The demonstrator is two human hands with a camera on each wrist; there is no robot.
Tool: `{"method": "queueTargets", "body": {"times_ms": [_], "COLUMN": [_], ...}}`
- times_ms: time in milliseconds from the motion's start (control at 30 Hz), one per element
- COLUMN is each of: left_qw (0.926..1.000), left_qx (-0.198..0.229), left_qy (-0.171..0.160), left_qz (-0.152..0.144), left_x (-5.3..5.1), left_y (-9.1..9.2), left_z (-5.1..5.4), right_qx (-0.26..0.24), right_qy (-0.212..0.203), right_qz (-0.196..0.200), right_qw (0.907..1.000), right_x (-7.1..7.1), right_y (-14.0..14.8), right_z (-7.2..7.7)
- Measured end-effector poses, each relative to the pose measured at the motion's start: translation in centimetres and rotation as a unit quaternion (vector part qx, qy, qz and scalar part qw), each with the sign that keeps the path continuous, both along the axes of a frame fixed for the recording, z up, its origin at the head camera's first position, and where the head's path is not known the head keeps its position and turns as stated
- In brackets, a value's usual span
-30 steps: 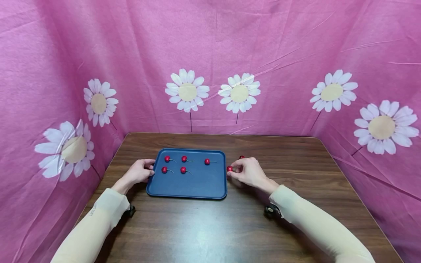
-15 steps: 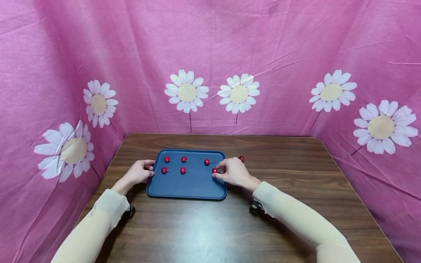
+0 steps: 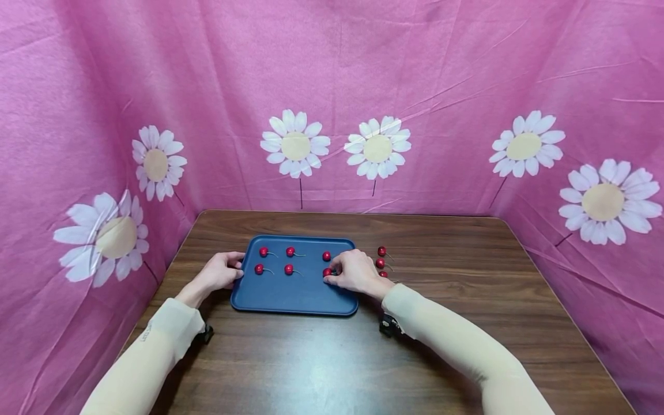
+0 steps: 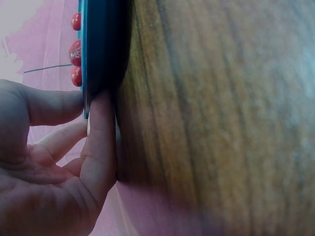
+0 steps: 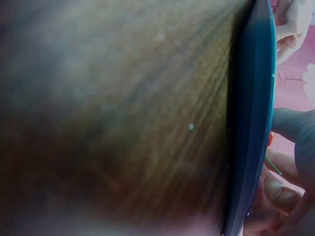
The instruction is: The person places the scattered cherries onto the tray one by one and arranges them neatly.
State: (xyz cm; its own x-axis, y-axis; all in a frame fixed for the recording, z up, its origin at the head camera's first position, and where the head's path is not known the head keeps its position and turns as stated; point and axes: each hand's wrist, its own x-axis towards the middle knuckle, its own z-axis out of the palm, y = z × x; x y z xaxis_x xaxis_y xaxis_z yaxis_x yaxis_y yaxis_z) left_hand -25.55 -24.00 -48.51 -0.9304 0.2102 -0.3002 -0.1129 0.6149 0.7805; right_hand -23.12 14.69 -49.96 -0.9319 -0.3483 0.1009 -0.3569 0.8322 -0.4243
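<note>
Head view shows nine cherries (image 3: 289, 269), one tray (image 3: 293, 295).

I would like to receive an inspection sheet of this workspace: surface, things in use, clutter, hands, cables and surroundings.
Surface: brown wood-grain table, with a bright reflection near its front.
Things in use: blue tray bearing five stemmed red cherries; three loose cherries on the table, right of the tray.
Clutter: nothing seen.
Left hand: pinches the tray's left edge, thumb at the rim, a finger underneath.
Right hand: pinches another cherry at the tray's right part; whether it touches the tray, cannot tell.
Cables: nothing seen.
Surroundings: pink cloth with white flowers.
</note>
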Motion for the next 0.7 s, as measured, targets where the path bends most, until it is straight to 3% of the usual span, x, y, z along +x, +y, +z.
{"method": "queueTargets", "body": {"times_ms": [700], "left_qw": [1.0000], "left_qx": [0.002], "left_qy": [-0.004], "left_qz": [0.002], "left_x": [-0.01], "left_y": [0.04], "left_z": [0.02], "right_qx": [0.018], "right_qy": [0.010], "right_qz": [-0.003], "right_qw": [0.9998], "right_x": [-0.55], "right_y": [0.07], "right_z": [-0.29]}}
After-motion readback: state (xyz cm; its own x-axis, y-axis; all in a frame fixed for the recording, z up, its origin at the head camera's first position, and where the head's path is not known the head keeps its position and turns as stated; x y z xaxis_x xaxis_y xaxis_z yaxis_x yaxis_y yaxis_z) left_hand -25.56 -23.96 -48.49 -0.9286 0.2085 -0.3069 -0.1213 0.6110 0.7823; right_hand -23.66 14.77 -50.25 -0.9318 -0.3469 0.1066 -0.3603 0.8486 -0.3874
